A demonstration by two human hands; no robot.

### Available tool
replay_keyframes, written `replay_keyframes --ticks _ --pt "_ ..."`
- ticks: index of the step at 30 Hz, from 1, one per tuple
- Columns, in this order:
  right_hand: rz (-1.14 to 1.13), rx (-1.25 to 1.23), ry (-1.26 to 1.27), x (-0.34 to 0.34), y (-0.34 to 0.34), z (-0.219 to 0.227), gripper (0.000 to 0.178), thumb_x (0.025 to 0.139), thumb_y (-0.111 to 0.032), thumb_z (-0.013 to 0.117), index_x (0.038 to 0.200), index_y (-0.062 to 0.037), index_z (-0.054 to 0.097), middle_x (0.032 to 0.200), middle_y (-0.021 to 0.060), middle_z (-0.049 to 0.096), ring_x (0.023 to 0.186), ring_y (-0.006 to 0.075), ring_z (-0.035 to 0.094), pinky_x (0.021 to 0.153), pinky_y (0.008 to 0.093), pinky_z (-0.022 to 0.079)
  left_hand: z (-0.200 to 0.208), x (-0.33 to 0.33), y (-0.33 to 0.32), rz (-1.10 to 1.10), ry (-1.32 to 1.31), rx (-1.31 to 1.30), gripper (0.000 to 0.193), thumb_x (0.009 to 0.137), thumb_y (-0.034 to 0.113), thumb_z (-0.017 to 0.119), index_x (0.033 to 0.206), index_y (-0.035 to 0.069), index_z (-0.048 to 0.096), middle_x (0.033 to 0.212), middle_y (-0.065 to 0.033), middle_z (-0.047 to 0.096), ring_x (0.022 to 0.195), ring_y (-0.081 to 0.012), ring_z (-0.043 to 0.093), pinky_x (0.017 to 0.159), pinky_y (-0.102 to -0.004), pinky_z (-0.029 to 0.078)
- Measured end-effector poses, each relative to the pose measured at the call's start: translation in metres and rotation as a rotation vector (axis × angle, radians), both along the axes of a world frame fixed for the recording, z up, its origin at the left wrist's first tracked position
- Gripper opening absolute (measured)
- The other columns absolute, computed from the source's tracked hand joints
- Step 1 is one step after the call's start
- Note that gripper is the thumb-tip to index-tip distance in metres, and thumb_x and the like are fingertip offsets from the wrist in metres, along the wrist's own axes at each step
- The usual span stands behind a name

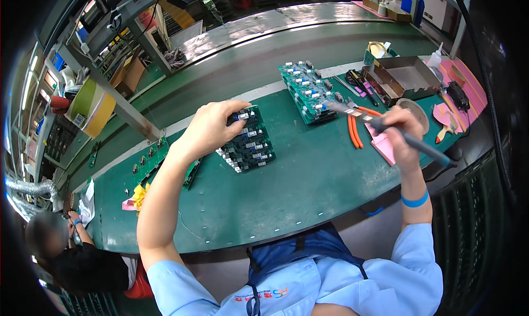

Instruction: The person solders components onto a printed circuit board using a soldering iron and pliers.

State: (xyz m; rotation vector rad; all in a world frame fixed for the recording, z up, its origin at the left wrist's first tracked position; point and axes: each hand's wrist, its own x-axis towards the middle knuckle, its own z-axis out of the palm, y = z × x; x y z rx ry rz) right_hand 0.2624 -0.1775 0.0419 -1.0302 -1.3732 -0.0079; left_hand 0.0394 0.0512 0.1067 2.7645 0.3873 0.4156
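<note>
My left hand (216,124) is closed on the upper end of a green circuit board (252,142), thumb and fingers pinching near its top edge. White and dark components cover the board, which sits over the bench left of centre. In my right hand (405,134) is a soldering iron (410,142), a long pen-like tool with a dark handle. Its front end, blurred, points left toward a stack of circuit boards (311,93) farther back. Just below that front end lie orange-handled pliers (354,130) and a pink pad (381,144).
A green bench (297,184) spans the view. More boards (149,160) and a yellow bundle (139,197) lie at left. An open box (405,78), a bottle (435,57) and a brush (445,131) are at right. Another person (82,261) sits at far left.
</note>
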Motion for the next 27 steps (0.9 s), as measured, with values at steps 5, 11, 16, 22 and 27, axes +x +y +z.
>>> replay_keyframes --ticks 5,11,16,22,27 --pt "0.050 -0.062 -0.241 -0.043 0.030 0.022 0.014 0.061 -0.002 0.060 0.072 -0.0014 0.053 0.064 0.0061 0.051 0.055 0.0147 0.048 0.051 0.0240 0.039 0.002 0.003 -0.001 0.045 0.053 -0.005 0.028 0.066 0.013 0.051 0.091 0.002 0.054 0.083 -0.0161 0.056 0.078 -0.0299 0.053 0.072 -0.0336 0.041" --pt "0.019 -0.163 -0.203 -0.055 0.050 0.029 0.012 0.061 -0.005 0.060 0.071 -0.0015 0.053 0.062 0.0064 0.050 0.054 0.0159 0.049 0.051 0.0244 0.039 -0.001 0.007 0.001 0.071 0.040 -0.031 0.029 0.064 0.010 0.049 0.091 -0.001 0.052 0.080 -0.0135 0.056 0.073 -0.0204 0.054 0.071 -0.0279 0.040" --pt "0.036 -0.159 -0.260 -0.057 0.058 0.031 0.012 0.061 -0.006 0.060 0.071 -0.0016 0.054 0.063 0.0067 0.050 0.055 0.0158 0.049 0.052 0.0245 0.039 -0.003 0.005 0.004 0.061 0.009 -0.015 0.030 0.064 0.015 0.049 0.091 0.003 0.054 0.081 -0.0163 0.056 0.079 -0.0301 0.052 0.073 -0.0348 0.040" --pt "0.039 -0.153 -0.301 -0.058 0.062 0.036 0.012 0.061 -0.005 0.060 0.072 -0.0020 0.054 0.066 0.0068 0.052 0.059 0.0167 0.051 0.054 0.0250 0.041 -0.006 0.007 0.006 0.089 0.017 -0.011 0.029 0.064 0.013 0.050 0.091 0.003 0.054 0.079 -0.0143 0.056 0.075 -0.0248 0.053 0.071 -0.0311 0.040" --pt "0.038 -0.185 -0.366 -0.057 0.065 0.041 0.012 0.062 -0.007 0.060 0.072 -0.0022 0.054 0.067 0.0070 0.052 0.059 0.0172 0.051 0.055 0.0252 0.041 -0.006 0.007 0.008 0.094 0.002 0.022 0.030 0.064 0.016 0.050 0.091 0.005 0.055 0.079 -0.0162 0.056 0.076 -0.0299 0.053 0.072 -0.0352 0.040"
